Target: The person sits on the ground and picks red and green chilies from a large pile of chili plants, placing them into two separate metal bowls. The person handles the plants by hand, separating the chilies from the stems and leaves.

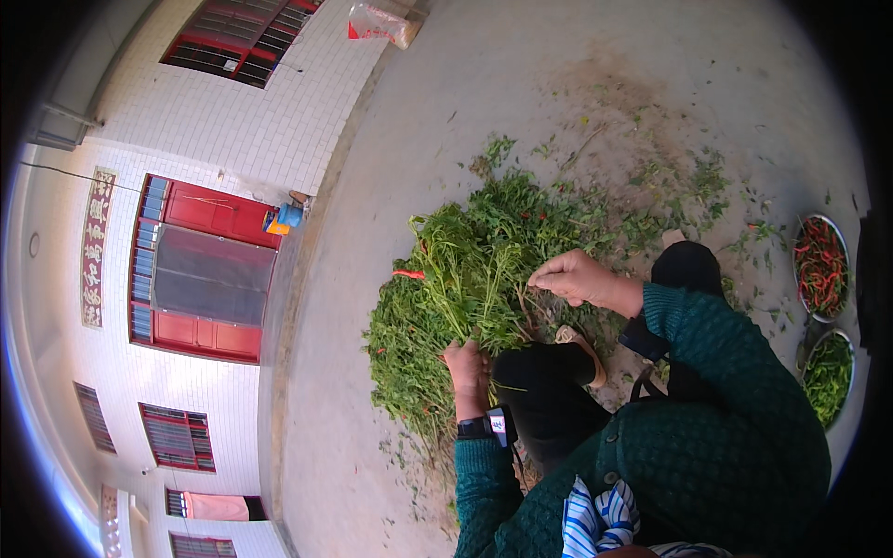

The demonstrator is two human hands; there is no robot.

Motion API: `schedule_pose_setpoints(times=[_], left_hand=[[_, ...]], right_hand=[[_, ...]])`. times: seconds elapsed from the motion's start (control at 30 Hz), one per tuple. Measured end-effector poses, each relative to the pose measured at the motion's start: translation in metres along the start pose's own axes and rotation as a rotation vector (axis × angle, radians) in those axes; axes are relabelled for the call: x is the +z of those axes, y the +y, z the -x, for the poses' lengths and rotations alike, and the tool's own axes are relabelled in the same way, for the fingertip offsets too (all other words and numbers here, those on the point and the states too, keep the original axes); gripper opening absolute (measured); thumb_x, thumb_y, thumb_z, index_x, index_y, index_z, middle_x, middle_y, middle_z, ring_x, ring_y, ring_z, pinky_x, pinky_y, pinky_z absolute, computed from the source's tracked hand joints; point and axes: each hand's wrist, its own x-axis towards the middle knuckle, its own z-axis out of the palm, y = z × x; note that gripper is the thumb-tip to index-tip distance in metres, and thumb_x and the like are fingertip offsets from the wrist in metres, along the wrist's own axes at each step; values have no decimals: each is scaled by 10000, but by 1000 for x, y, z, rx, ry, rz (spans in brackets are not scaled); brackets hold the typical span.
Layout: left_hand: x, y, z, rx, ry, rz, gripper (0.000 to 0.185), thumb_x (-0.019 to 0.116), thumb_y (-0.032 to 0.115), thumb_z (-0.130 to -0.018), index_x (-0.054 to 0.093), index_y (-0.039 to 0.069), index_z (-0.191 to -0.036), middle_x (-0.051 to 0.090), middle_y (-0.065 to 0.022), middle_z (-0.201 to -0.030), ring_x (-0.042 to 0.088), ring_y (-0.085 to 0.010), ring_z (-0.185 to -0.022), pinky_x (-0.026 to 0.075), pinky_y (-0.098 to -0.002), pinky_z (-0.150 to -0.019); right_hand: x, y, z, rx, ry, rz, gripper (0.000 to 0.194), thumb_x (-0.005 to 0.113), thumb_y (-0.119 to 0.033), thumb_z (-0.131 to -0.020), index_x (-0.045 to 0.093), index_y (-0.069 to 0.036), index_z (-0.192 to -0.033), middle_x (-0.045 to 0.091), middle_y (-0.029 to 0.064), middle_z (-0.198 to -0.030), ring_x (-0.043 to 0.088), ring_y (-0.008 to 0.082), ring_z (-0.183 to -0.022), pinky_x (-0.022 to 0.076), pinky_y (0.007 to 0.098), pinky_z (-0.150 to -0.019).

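Note:
My left hand grips the stems of a leafy green chili pepper plant, held over a heap of the same plants. One red chili pepper sticks out at the plant's far side. Beside the plant's leaves is my right hand, thumb and forefinger pinched together; nothing shows between them. The heap of cut pepper plants lies on the ground before me, with a few red peppers among its leaves. My knee is close to my left hand.
To my right stand a metal basin of red chili peppers and another of green peppers. Loose leaves and soil litter the concrete. Ahead is a white-tiled house with a red door; a plastic sack rests by its wall.

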Motion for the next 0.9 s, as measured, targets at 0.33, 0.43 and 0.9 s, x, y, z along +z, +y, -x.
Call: schedule_pose_setpoints(times=[0.33,0.43,0.9], left_hand=[[19,1,13,8,-54,-125,161,693,114,-839,543,71,-799,462,16,-519,378,-90,-347,254,-236,-322],[22,2,15,-2,-37,-133,150,698,98,-835,556,61,-805,465,21,-522,373,-86,-344,255,-232,-322],[17,0,20,50,-66,-127,111,651,71,-852,543,53,-836,471,5,-553,382,-104,-360,265,-245,-327]], right_hand=[[-20,31,-28,-483,398,675,184,695,-152,-829,672,30,-832,564,92,-577,441,95,-468,369,323,-450],[-17,32,-26,-235,307,447,236,734,-178,-797,643,38,-769,612,99,-642,458,96,-483,396,325,-456],[-9,17,-15,-149,221,100,149,699,-113,-810,646,25,-832,555,34,-597,475,79,-457,355,302,-404]])
